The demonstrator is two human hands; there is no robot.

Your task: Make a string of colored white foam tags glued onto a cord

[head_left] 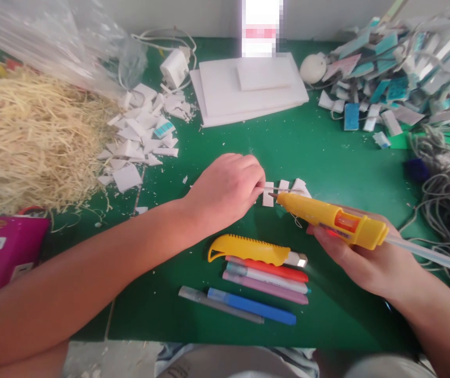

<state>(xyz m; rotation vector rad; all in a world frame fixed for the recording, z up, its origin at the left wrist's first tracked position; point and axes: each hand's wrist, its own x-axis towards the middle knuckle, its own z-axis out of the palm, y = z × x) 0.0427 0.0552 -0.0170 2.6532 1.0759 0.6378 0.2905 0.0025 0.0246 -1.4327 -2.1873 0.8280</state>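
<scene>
My right hand (370, 262) is closed around a yellow glue gun (327, 215), with a clear glue stick (433, 252) running out of its rear. The gun's nozzle points left, close to a row of small white foam pieces (268, 195). A thin grey string (274, 188) runs across these pieces. My left hand (233, 184) is closed in a pinch at the string's left end; its fingertips are partly hidden. Below the hands lie a yellow utility knife (252, 249) and several markers, among them a red marker (280, 270) and a blue marker (252, 306).
White foam sheets (225, 105) are stacked at the back, and foam scraps (130, 136) lie beside a straw pile (32, 142) on the left. A magenta power box (8, 252) stands front left. Strung foam pieces (390, 79) and tangled grey string (449, 184) fill the right side.
</scene>
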